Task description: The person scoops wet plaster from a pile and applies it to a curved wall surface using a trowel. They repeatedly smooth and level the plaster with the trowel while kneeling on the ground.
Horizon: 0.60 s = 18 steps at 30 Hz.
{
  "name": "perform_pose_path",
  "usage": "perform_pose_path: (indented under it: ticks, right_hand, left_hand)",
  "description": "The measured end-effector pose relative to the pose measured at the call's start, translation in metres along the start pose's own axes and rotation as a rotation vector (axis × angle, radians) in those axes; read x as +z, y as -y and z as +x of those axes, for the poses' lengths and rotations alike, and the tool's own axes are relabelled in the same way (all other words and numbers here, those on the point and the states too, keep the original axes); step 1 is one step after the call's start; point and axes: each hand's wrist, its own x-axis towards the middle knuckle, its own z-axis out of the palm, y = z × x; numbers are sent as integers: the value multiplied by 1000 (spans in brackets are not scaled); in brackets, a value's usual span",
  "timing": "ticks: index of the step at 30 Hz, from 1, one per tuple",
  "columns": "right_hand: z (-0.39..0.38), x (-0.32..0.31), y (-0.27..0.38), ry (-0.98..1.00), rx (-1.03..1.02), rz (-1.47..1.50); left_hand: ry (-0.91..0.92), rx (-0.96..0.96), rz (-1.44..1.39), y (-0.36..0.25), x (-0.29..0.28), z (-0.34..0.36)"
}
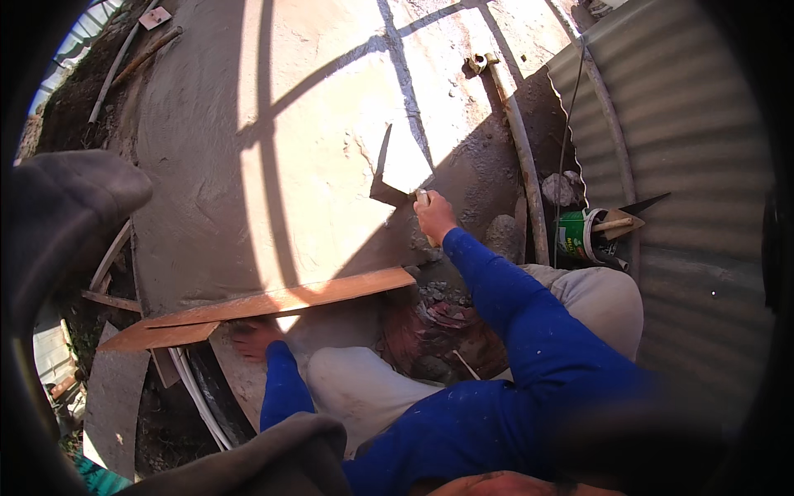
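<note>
Out ahead of me, my right hand point(434, 217) is closed around the handle of a trowel. Its flat blade point(405, 165) glares in the sun and rests against the wet grey concrete point(190, 182), casting a dark shadow on its left. My left hand point(255, 339) lies low on the left in shade, fingers stretched over the surface by the near edge of a long orange-brown wooden board point(331, 291). That board spans the near side of the smoothed concrete. Whether the left fingers touch the board, I cannot tell.
Corrugated metal sheeting point(686, 140) walls the right side. Beside it stand a green-and-white bucket point(572, 234), another trowel point(622, 223), a stone point(562, 190) and a long pole point(517, 132). A small float point(155, 18) lies far left. Reddish crumpled material point(442, 326) lies between my knees.
</note>
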Motion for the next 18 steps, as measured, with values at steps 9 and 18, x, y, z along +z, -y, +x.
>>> perform_pose_path:
  ticks: [9, 18]
  right_hand:
    - [39, -117, -76, -30, 3, -397]
    - [78, -139, -96, 36, -189, -446]
  left_hand:
    - [15, 5, 16, -2, 7, 0]
    - [22, -11, -53, -3, 0, 2]
